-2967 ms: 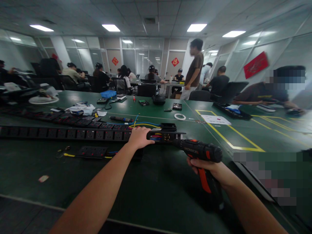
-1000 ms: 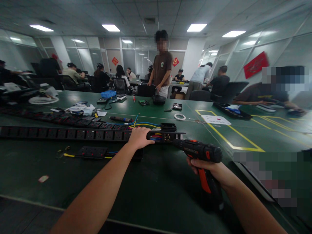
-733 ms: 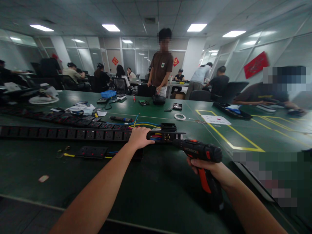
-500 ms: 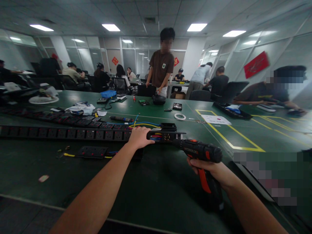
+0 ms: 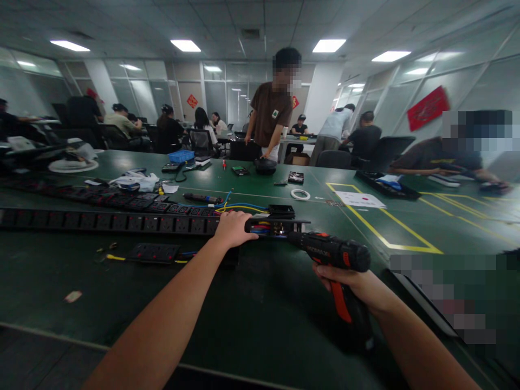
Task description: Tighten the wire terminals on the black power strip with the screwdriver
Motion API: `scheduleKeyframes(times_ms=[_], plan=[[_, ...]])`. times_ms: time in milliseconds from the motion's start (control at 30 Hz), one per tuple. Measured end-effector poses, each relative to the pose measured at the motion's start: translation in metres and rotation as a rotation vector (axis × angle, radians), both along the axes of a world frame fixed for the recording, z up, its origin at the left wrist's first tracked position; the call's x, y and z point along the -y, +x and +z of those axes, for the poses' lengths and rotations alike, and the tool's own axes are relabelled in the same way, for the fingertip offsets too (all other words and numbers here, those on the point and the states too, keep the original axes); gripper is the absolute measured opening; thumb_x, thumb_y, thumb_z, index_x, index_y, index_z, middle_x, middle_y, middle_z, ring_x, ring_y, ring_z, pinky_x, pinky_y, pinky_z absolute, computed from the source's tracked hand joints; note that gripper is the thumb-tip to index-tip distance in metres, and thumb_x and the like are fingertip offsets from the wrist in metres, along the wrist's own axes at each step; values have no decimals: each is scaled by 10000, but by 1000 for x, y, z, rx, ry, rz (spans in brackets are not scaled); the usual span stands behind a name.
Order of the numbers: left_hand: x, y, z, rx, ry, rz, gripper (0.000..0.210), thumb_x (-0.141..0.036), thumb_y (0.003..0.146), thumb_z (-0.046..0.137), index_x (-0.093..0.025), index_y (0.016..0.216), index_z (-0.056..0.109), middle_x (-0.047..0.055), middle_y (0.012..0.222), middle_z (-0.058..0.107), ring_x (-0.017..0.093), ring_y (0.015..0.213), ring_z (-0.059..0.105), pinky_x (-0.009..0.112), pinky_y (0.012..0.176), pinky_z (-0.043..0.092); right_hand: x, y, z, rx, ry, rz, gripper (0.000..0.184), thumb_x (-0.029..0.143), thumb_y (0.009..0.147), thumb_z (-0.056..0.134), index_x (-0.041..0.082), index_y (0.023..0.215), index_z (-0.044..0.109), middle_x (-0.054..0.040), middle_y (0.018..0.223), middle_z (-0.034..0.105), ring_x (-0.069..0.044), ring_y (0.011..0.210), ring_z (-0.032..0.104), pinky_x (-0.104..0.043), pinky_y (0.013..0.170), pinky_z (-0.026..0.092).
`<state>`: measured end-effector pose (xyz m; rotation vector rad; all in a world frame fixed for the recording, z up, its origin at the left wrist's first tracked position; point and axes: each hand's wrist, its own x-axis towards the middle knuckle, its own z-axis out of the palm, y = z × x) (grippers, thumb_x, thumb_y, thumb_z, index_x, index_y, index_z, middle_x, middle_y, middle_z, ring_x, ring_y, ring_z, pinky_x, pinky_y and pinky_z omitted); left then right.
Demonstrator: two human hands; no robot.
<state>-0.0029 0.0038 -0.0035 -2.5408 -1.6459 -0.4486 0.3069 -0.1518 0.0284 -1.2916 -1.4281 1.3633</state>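
Note:
My left hand (image 5: 234, 229) is closed over the right end of a long black power strip (image 5: 134, 222) lying across the green table. Just right of that hand, the strip's end is uncovered, with coloured wires (image 5: 264, 229) and brass-coloured parts inside. My right hand (image 5: 345, 276) is wrapped round the grip of a black and orange cordless drill (image 5: 335, 252). The drill points left, its nose at the strip's open end; whether the bit touches anything there I cannot tell. A short black socket module (image 5: 154, 253) with a yellow wire lies in front of the strip.
Behind the strip lie more socket strips (image 5: 142, 202), a screwdriver-like tool (image 5: 202, 198) and a black housing (image 5: 281, 210). Farther back are a white tape ring (image 5: 299, 194), a blue basket (image 5: 181, 156) and a black case (image 5: 265, 166). A person (image 5: 271, 116) stands across the table; others sit around.
The standing person across the table has shifted slightly right, a hand now on the black case. My two hands, the drill and the strip have hardly moved.

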Motion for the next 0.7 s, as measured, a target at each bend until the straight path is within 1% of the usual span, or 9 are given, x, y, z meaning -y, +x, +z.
scheduleKeyframes(times_ms=[167, 500, 600, 700], plan=[[1, 1, 1, 1, 2, 1, 715, -745, 813, 686, -267, 1342, 643, 99, 1327, 683, 358, 1226, 597, 477, 1002, 417, 2, -1, 3, 16, -9, 4, 342, 477, 750, 862, 182, 813, 700, 13, 625, 625, -163, 600, 556, -312, 614, 424], [0, 0, -1, 8, 1, -6, 722, -742, 811, 692, -264, 1350, 641, 99, 1341, 674, 361, 1232, 592, 481, 1005, 417, -3, 2, -2, 40, 2, 33, 366, 505, 753, 857, 178, 815, 703, 11, 614, 620, -163, 593, 557, -313, 608, 432], [0, 0, 0, 9, 3, -6, 718, -742, 809, 694, -262, 1341, 648, 102, 1331, 677, 362, 1226, 596, 480, 1003, 417, -3, 3, -3, 30, -11, 37, 372, 504, 750, 864, 173, 820, 709, 7, 632, 628, -162, 608, 562, -312, 618, 435], [0, 0, 0, 4, 8, -7, 711, -744, 807, 693, -264, 1331, 655, 102, 1310, 687, 358, 1215, 603, 478, 995, 424, -2, 3, -1, 16, -41, 10, 379, 501, 742, 872, 171, 844, 717, 0, 650, 638, -160, 599, 560, -309, 600, 423]])
